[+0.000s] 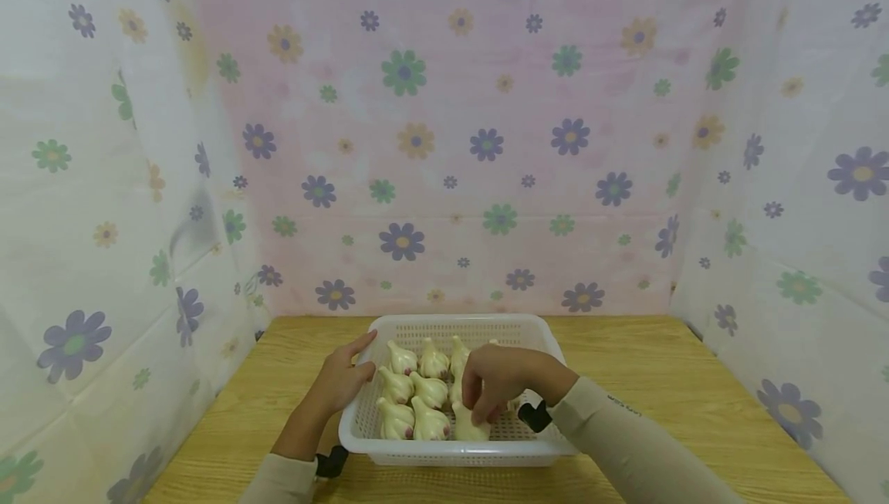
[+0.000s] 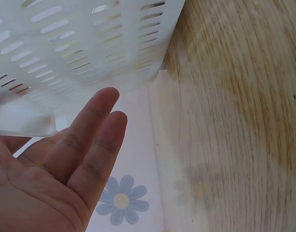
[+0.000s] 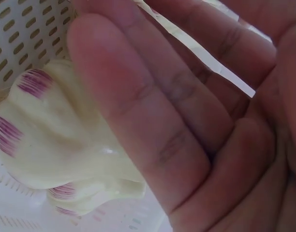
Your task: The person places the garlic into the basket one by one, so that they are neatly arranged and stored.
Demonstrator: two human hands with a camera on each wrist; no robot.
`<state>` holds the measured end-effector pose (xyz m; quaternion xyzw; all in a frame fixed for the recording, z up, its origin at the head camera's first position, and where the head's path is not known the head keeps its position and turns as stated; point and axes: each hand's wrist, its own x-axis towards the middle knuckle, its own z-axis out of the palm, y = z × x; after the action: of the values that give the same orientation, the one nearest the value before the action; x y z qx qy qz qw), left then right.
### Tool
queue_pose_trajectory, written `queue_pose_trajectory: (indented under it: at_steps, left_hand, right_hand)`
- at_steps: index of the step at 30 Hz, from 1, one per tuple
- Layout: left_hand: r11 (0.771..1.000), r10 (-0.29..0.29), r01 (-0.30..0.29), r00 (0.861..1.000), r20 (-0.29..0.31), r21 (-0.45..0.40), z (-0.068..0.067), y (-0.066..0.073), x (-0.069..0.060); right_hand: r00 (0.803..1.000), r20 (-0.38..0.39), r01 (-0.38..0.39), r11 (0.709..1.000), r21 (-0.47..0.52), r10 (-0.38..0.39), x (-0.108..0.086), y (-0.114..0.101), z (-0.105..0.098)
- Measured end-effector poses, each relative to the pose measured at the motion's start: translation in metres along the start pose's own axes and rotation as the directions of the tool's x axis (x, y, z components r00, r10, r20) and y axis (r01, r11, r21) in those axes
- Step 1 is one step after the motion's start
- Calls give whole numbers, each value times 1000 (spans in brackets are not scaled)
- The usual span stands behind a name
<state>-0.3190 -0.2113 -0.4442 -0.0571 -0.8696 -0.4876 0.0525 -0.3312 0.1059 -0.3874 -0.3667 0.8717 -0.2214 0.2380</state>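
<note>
A white slotted plastic basket point(image 1: 464, 448) holds several pale garlic bulbs point(image 1: 430, 390) with purple-streaked root ends, lined up in rows. At its left rim my left hand point(image 1: 342, 379) grips the edge, thumb on the inner side; in the left wrist view, other fingers point(image 2: 97, 140) extend along the outside wall. Over the basket, my right hand point(image 1: 500, 380) bends down and pinches a garlic bulb point(image 1: 471, 425) in the front row. The right wrist view shows garlic bulbs point(image 3: 56, 135) beside the fingers, but the fingertips' contact is hidden there. The right hand covers some bulbs behind it.
The basket stands on a wood-grain table point(image 1: 646, 404). Flower-patterned sheets point(image 1: 472, 103) enclose the back and both sides. Black straps point(image 1: 535, 416) sit at the wrists.
</note>
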Motion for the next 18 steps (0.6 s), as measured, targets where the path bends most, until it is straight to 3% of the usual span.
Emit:
queue_pose_trajectory:
  at_steps: [18]
  left_hand:
    - [1000,-1,1,1000,6,3,2,-3,2]
  right_hand:
    - [999,-37,35,999,2,-35,-10,5,-10]
